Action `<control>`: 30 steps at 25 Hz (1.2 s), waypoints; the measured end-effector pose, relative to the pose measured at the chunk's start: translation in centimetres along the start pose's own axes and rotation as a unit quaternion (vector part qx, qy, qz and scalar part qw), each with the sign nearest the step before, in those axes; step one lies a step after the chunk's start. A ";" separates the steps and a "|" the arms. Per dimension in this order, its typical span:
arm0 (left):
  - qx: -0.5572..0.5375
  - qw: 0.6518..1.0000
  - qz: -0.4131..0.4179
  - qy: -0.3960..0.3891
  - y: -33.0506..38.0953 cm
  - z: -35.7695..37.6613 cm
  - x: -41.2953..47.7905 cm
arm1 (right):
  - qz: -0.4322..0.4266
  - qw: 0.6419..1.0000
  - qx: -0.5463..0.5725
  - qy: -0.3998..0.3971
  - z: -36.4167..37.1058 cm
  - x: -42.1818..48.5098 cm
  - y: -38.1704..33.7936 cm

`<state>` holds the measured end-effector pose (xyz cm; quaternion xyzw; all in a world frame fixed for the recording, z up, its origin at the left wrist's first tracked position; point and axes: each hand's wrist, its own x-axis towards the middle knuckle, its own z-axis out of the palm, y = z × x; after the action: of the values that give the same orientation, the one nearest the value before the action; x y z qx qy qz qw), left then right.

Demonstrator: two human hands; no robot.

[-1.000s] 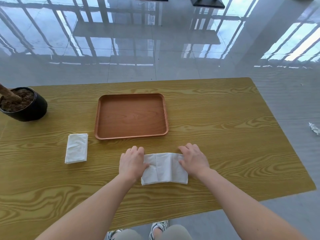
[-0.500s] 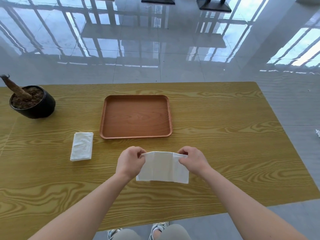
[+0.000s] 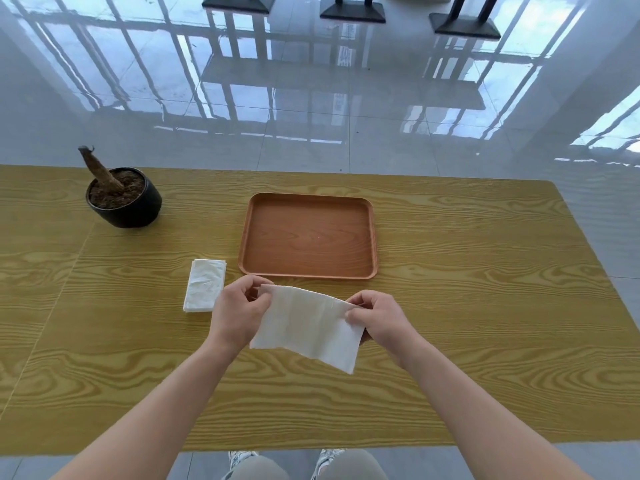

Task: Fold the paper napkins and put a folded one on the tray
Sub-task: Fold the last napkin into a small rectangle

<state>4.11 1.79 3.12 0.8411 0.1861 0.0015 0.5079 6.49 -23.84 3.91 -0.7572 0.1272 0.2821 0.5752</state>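
The paper napkin (image 3: 306, 325) is held in the air above the counter (image 3: 467, 323), just in front of the wooden tray (image 3: 374, 237). Its upper corners are pinched by the fingers of the left hand (image 3: 239, 315) and the right hand (image 3: 379, 320). A stack of folded napkins (image 3: 205, 285) is seen beside the tray, and a black plant pot (image 3: 124, 199) is placed further left.

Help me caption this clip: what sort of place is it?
Probably a dining hall or café, though that is uncertain: a wood-grain table with a serving tray, glossy tiled floor, and black pedestal table bases beyond.
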 end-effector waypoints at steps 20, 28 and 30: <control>0.151 0.971 0.160 -0.098 -6.2 1.9 -11.2 | 0.054 0.998 -0.022 0.012 5.0 -3.4 6.9; 0.261 0.937 0.193 -0.126 -6.4 3.5 -13.0 | 0.087 0.992 0.073 -0.060 4.1 -3.4 6.2; 0.230 0.956 0.154 -0.093 -6.6 3.4 -12.4 | 0.065 0.993 0.066 -0.069 4.0 -3.4 6.5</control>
<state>-8.84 -2.29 -1.82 0.9501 0.0015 -0.0416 0.3092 -0.73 -22.53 -0.02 -0.6868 0.1542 0.3613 0.6116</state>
